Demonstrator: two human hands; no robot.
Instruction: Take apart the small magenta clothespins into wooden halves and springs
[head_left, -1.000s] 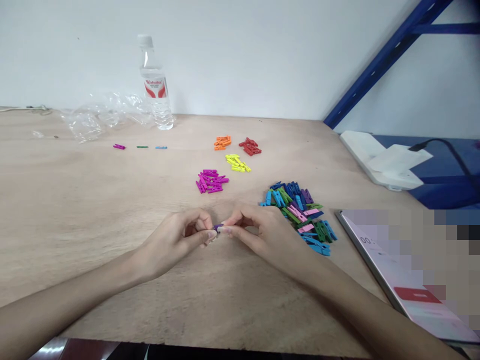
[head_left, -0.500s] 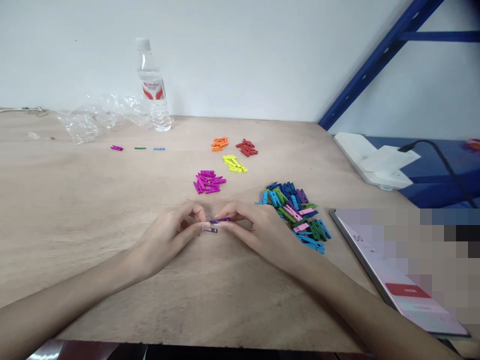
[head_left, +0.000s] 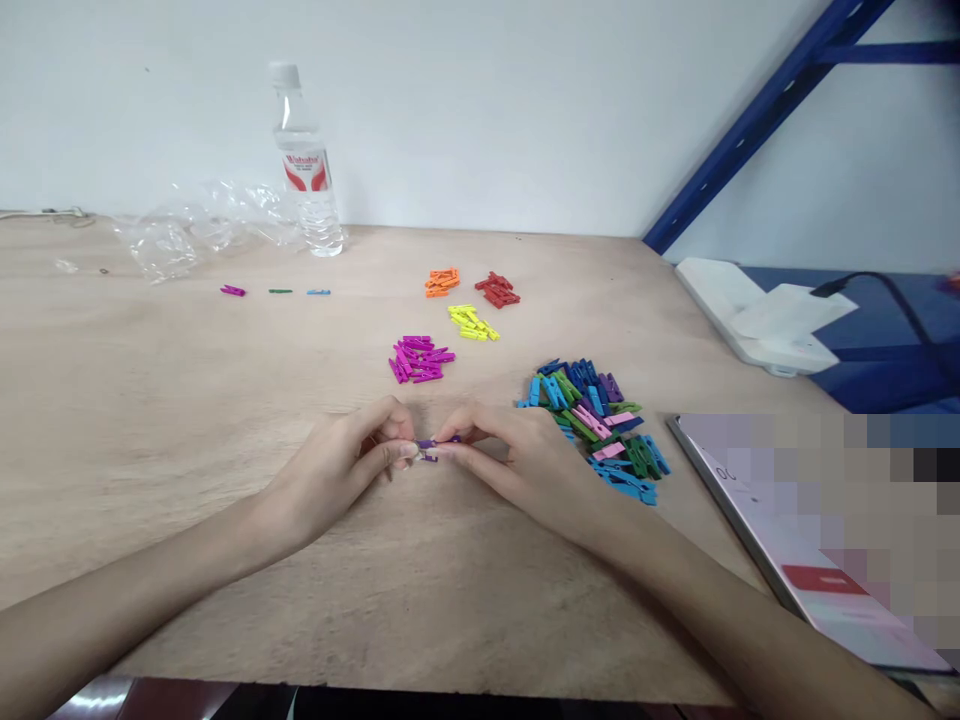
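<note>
Between my two hands is a small purple clothespin [head_left: 427, 444], whose halves look apart. My left hand [head_left: 352, 455] pinches its left end, where a bit of metal spring shows, partly hidden by the fingertips. The fingers of my right hand [head_left: 510, 445] are closed on the upper purple piece. Just beyond my hands lies a magenta clothespin pile [head_left: 420, 360]. To the right of my right hand sits a mixed pile of blue, green, pink and purple clothespins [head_left: 600, 420], partly covered by that hand.
Farther back are yellow clothespins [head_left: 472, 323], orange clothespins [head_left: 442, 282] and red clothespins [head_left: 498, 290]. A water bottle [head_left: 306, 170] and a crumpled plastic bag [head_left: 202, 230] stand by the wall. At right lie a tablet-like screen [head_left: 817, 580] and a white device [head_left: 757, 315] with a black cable.
My right fingers have shifted slightly left along the purple piece, closer to my left fingertips. The two purple pieces show less than before. The view has tilted slightly.
</note>
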